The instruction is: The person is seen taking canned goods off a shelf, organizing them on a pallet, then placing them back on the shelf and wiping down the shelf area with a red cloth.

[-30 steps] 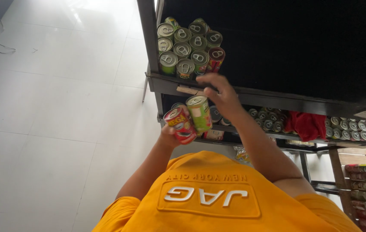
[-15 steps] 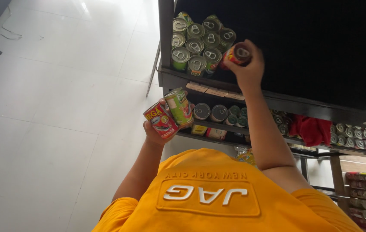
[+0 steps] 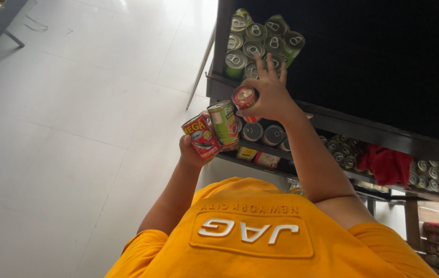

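The right hand (image 3: 268, 95) holds a small red can (image 3: 244, 98) just in front of the shelf (image 3: 332, 121) edge, below the cluster of green cans (image 3: 260, 41) stacked on the shelf's top board. The can is tipped so its pull-tab lid faces the camera. Thumb and lower fingers pinch its side wall, while the index and middle fingers splay upward, free of it, toward the green cans. So this grip is only partly closed, a pinch and not a full wrap.

The left hand (image 3: 193, 149) is lower and nearer the body, out from the shelf's front. It is clenched on two cans at once: a red-labelled can (image 3: 201, 136) on the outer side and a green-labelled can (image 3: 224, 122) beside it, nearer the shelf, the two touching and leaning slightly apart at their tops. The fingers themselves are mostly hidden behind the cans.

By my judgement these are filled tins: rigid, fairly heavy for their size, and not fragile, though a drop could dent them. The printed labels and smooth metal look slippery, so the surest hold is around the cylinder's side at mid-height, not on the rims. Two cans in one hand is the less secure grasp; either could slide against the other.

Under the top board, more cans lie on the lower shelves, with a red cloth (image 3: 386, 164) bunched among them further along.
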